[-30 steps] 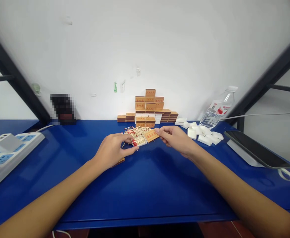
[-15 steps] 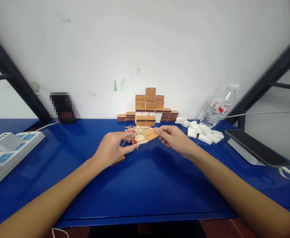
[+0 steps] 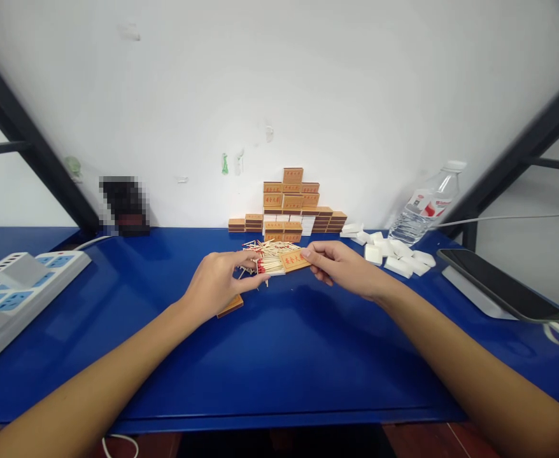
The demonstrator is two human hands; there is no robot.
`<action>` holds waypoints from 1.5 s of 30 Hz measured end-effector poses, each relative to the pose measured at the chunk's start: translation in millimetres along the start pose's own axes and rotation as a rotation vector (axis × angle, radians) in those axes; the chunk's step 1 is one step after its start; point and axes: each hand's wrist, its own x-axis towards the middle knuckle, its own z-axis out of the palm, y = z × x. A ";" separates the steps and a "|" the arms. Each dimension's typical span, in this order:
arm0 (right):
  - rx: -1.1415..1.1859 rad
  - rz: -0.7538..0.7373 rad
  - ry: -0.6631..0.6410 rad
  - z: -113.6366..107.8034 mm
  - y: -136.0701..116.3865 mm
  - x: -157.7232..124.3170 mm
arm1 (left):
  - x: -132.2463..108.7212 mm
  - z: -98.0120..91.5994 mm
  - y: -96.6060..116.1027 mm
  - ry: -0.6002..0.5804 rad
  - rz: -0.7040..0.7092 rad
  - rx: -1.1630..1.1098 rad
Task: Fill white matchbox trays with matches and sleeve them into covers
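My left hand (image 3: pixel 225 278) pinches the left end of a white matchbox tray (image 3: pixel 275 272) full of red-tipped matches (image 3: pixel 268 263). The tray sits partly inside an orange matchbox sleeve (image 3: pixel 293 259) with red lettering. Thumb and fingers of my right hand (image 3: pixel 339 267) grip the right end of that sleeve. Behind the two hands lies a heap of loose matches (image 3: pixel 272 247) on the blue table (image 3: pixel 279 356). Another matchbox sleeve (image 3: pixel 230 306) rests under my left wrist, partly hidden by the hand.
Stacked matchboxes (image 3: pixel 292 200) stand against the wall. White trays (image 3: pixel 396 251) lie in a pile to their right, near a tilted water bottle (image 3: pixel 425 207) and a phone (image 3: pixel 502 283) on a stand. A power strip (image 3: pixel 26 299) occupies the left side.
The sleeve and tray are held more level than before, and the sleeve has shifted slightly right in view. The camera view has moved a little; both grips stay the same.
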 end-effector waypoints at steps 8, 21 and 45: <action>-0.035 -0.028 -0.015 6.2 -3.9 -2.9 | -0.4 -1.3 2.3 0.015 0.019 0.030; 0.021 -0.185 0.067 27.4 -3.2 -2.6 | -1.3 0.7 2.9 0.045 0.084 -0.016; 0.124 -0.112 -0.206 59.6 -15.3 -19.2 | -10.0 9.2 14.8 0.088 0.234 0.191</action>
